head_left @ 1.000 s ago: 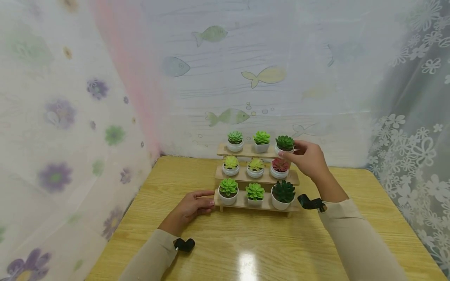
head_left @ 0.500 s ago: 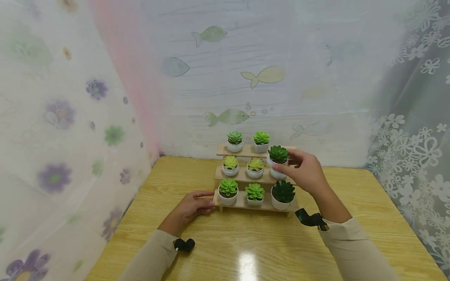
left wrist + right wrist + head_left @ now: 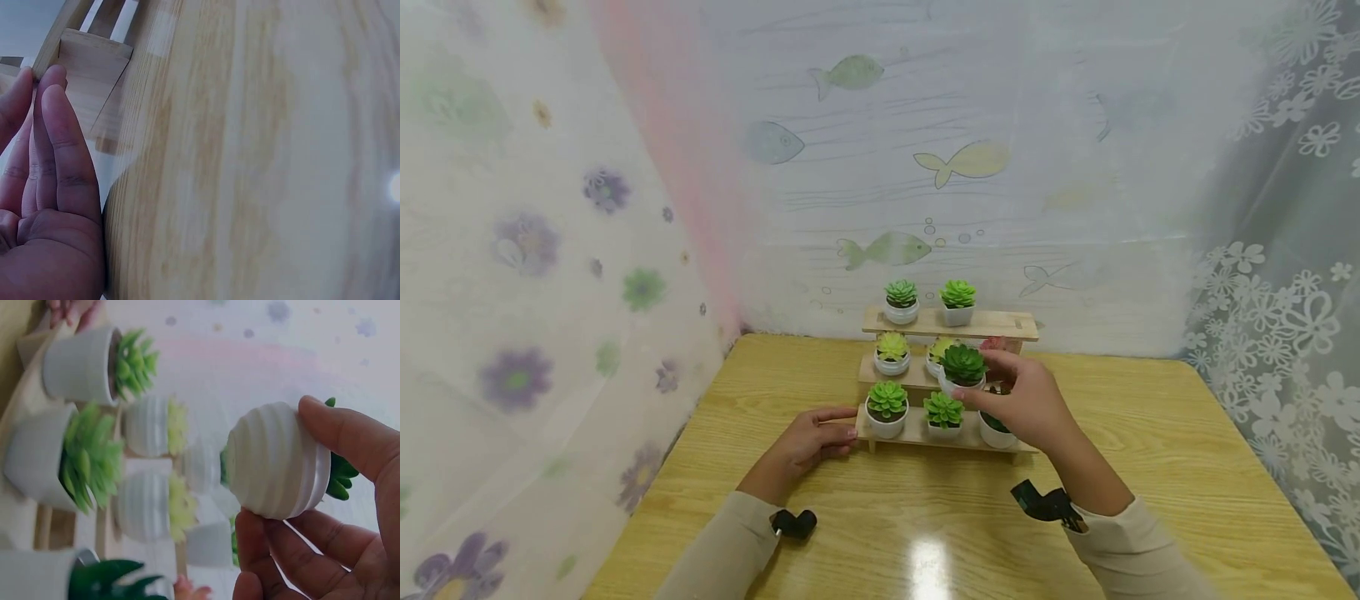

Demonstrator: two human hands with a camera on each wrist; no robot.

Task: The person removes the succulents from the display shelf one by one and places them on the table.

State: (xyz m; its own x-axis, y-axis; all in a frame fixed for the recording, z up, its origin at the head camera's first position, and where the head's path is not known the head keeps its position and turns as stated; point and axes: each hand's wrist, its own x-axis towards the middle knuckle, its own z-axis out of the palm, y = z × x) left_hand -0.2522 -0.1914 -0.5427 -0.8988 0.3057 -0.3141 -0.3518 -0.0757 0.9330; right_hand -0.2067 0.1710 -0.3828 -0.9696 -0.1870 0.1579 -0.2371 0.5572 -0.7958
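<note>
In the head view my right hand (image 3: 1036, 404) holds a dark green succulent (image 3: 962, 365) in a white pot, in front of the middle tier of a three-tier wooden plant stand (image 3: 1002, 323). The right wrist view shows thumb and fingers pinching the ribbed, round white pot (image 3: 275, 462), raised off the stand. My left hand (image 3: 808, 443) is at the left end of the bottom tier. In the left wrist view, its thumb and fingertips pinch the end of a wooden board (image 3: 56, 37). The held plant and right hand partly hide the red succulent (image 3: 992, 342) and a dark green one (image 3: 997, 427).
Two potted succulents, one pale green (image 3: 901, 302) and one bright green (image 3: 957, 302), stand on the top tier; its right end is bare. Yellow-green ones (image 3: 892, 352) sit mid-tier, green ones (image 3: 887, 408) below. The stand rests on a wooden table (image 3: 850, 533) before a fish-patterned curtain (image 3: 865, 167).
My right hand has lifted the dark green succulent off the right end of the top tier and brought it forward, down and left. The left hand has stayed at the stand.
</note>
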